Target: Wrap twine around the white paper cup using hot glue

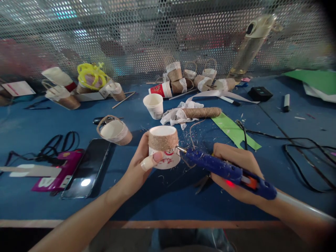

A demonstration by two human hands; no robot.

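Observation:
My left hand (145,157) is wrapped round a paper cup (166,161), which is held upside down above the table. Brown twine (163,140) is wound in rows over its upper half; below that, the red-patterned paper shows. A bandage covers part of my left thumb. My right hand (236,164) grips a blue glue gun (217,166), whose metal tip is at the cup's right side, by the lower edge of the twine. A loose strand of twine leads toward the twine roll (203,112) behind the cup. Scissors (203,183) lie partly hidden under my right hand.
A plain paper cup (154,106), white lace (174,115) and a green paper strip (233,131) lie behind. To the left are a twine-covered cup with handle (117,133), a phone (88,168) and a purple packet (61,169). A black cable (291,162) curls at right; a bottle (248,52) stands behind.

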